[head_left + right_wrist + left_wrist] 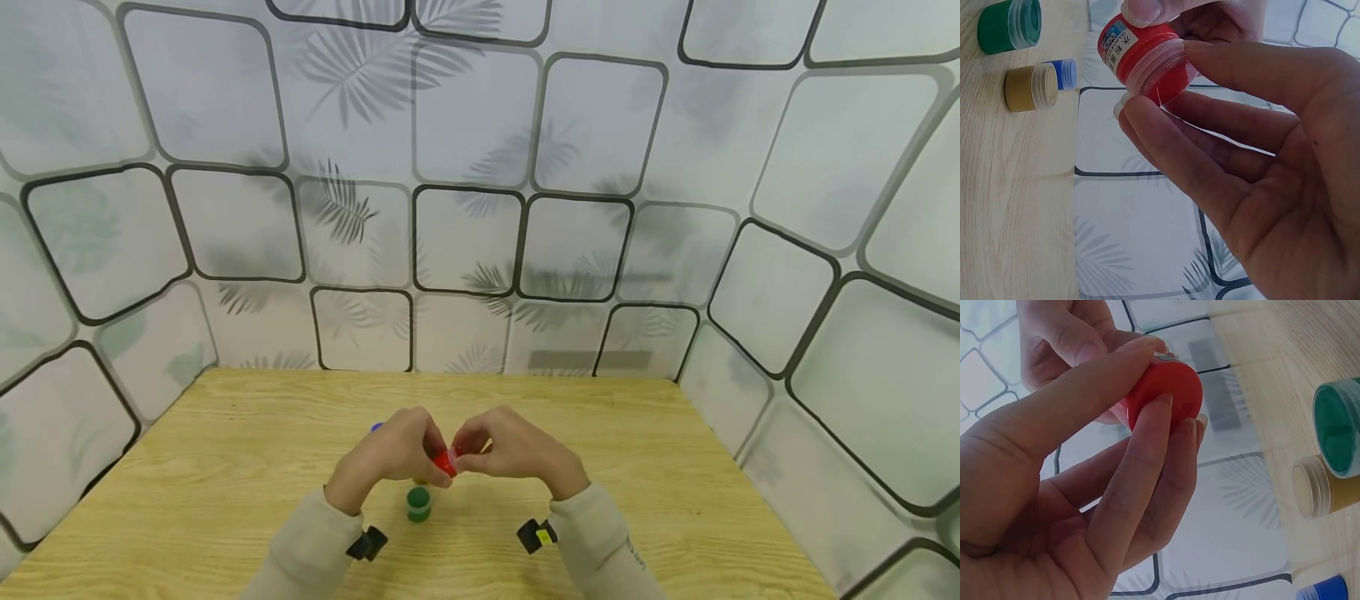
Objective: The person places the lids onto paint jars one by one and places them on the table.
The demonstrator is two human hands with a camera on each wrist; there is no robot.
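A small red paint jar with a printed label and a clear ridged lid is held above the table between both hands. My left hand grips the jar's body, its fingers curled round the red base in the left wrist view. From the other side, my right hand pinches the clear lid between thumb and fingers. Red shows through the lid in the right wrist view. The lid sits against the jar; whether it is loose I cannot tell.
On the wooden table stand a green paint jar, an ochre jar and a blue jar, all near the left hand. A patterned curtain encloses the table's back and sides.
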